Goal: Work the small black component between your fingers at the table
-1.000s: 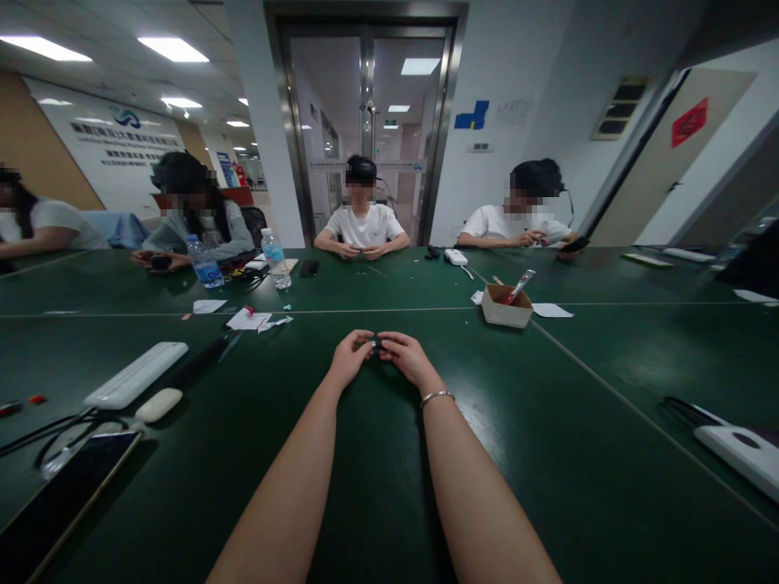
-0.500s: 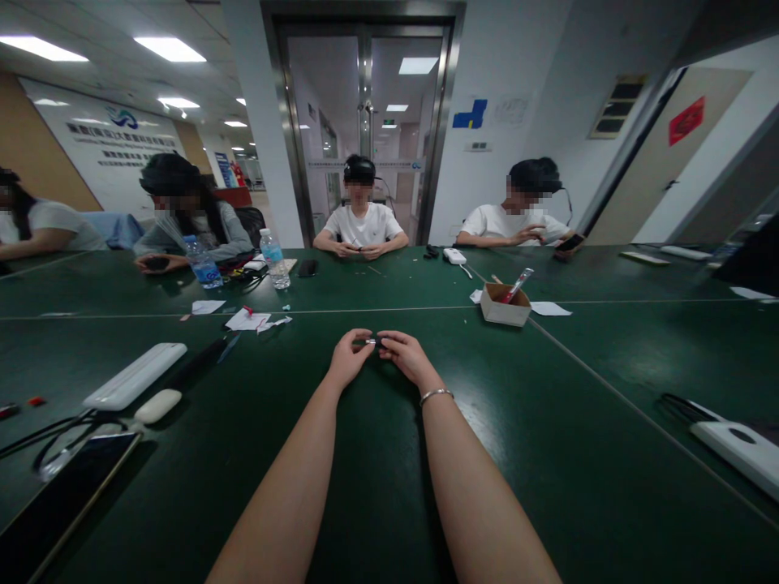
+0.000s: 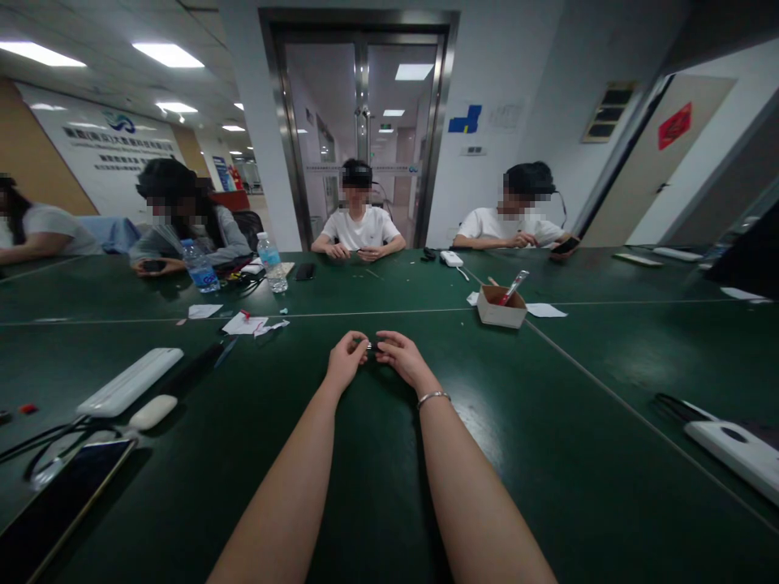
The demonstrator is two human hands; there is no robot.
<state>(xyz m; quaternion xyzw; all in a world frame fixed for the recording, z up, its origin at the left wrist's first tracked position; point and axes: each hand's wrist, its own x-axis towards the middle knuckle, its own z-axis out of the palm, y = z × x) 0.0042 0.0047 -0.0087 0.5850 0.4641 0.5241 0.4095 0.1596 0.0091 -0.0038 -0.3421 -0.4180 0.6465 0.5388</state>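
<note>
Over the middle of the dark green table (image 3: 377,422), my left hand (image 3: 346,359) and my right hand (image 3: 402,357) meet almost fingertip to fingertip. Between them is a small dark object with a shiny metal end (image 3: 372,347). The fingers of my right hand are pinched on its dark part. My left thumb and fingers are closed at the metal end. Fingers cover much of the object, so its exact shape is hard to make out. A silver bracelet circles my right wrist.
Left: a phone (image 3: 66,503), cables, a white power bank (image 3: 131,381) and a white oval object (image 3: 153,412). Ahead: paper scraps (image 3: 244,323), two bottles (image 3: 273,264) and a small box (image 3: 502,308). Far right: a white device (image 3: 733,450). Several people sit across the table.
My fingertips have shifted slightly around the small object, and less of its metal end shows. The view has moved a little. Across the table, the person at right has lowered a hand.
</note>
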